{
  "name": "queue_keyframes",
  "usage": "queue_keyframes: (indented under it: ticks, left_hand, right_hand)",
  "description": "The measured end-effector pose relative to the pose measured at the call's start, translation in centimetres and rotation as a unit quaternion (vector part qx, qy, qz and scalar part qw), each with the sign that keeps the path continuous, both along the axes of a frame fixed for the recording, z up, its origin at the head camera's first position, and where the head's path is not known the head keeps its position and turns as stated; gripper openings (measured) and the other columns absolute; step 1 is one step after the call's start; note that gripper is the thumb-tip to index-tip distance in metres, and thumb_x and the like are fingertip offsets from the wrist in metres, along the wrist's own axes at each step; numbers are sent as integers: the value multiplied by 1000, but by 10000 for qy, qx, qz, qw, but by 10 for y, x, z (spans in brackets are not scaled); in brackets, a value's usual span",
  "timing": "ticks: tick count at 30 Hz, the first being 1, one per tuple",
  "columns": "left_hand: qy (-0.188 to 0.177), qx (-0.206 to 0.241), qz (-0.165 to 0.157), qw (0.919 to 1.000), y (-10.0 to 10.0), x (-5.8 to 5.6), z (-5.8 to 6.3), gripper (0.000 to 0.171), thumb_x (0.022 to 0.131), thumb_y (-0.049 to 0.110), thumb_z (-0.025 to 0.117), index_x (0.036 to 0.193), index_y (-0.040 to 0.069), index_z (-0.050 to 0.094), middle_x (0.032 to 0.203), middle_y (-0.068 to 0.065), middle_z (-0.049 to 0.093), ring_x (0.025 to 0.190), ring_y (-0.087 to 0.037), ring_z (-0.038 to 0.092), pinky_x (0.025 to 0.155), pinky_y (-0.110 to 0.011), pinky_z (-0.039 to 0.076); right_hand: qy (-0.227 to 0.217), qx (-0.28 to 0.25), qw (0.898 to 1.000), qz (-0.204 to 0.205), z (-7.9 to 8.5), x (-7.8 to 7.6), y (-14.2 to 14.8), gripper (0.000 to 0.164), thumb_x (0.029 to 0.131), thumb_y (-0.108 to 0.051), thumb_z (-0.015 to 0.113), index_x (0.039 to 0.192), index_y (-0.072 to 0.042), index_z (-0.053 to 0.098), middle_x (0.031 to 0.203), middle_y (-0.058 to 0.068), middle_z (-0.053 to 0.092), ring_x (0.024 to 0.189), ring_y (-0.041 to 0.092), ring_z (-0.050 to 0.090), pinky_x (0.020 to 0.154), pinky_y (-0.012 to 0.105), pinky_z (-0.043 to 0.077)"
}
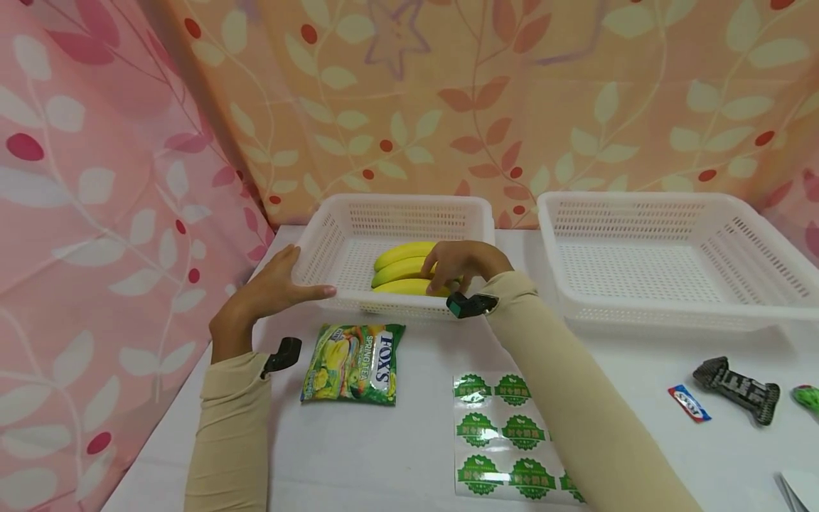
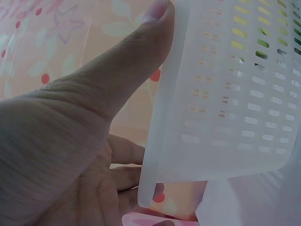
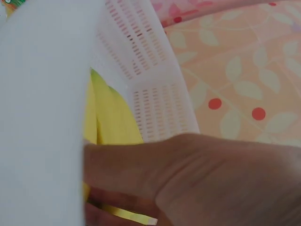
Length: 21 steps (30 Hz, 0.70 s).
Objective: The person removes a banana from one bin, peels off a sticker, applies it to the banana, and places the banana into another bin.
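Head view, nearest first: a sheet of green round stickers (image 1: 501,428) lies on the white table (image 1: 358,462), and beyond it to the left rests a green FOX'S bag (image 1: 352,364), just in front of a white basket (image 1: 384,301). At that basket's near left corner the left hand (image 1: 269,288) is spread wide, thumb and fingers touching the outside, while the right hand (image 1: 462,262) reaches inside, fingers curled round the right end of the yellow bananas (image 1: 398,270). Behind hangs a leafy, red-dotted curtain (image 1: 409,142).
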State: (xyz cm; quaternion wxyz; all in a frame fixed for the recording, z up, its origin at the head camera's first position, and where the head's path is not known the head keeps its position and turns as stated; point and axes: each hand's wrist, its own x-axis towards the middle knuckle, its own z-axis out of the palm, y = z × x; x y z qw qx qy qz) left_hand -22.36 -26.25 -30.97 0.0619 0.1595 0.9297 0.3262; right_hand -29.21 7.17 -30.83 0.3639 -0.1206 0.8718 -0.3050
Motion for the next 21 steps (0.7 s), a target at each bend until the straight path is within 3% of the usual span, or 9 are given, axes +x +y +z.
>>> queue_keyframes:
  ticks: [8,13,16,21]
  left_hand:
    - [52,-86,-18,9999,-1,-1,-2,77,91,41,84,150,12,44,133,-18,56,117,-34,55,96,-45,51]
    - [-22,-207,142,9997,0,1,-1,81,90,46,83,151,11,42,136,-19,53,121,-37,51,101,-54,49]
    - [-87,-247,232,9994,1,2,-1,84,90,48,83,152,10,40,137,-20,51,123,-38,50,103,-58,49]
    - [-113,-228,246,9994,0,1,0,87,89,48,84,154,12,39,139,-20,51,124,-39,50,104,-59,49]
  right_hand:
    - [689,48,9969,366,5,1,4,42,96,-13,78,137,-4,70,127,13,64,112,30,65,92,42,63]
    - [1521,-493,9862,437,24,6,23,36,97,-13,75,132,-3,72,119,14,69,105,29,65,89,41,63]
    - [1892,-917,9765,469,42,15,42,32,99,-11,72,130,-4,73,114,14,70,101,28,65,89,41,63]
    - [2316,-1199,9643,453,67,41,79,32,103,-12,65,135,-5,68,115,13,69,102,28,65,95,44,58]
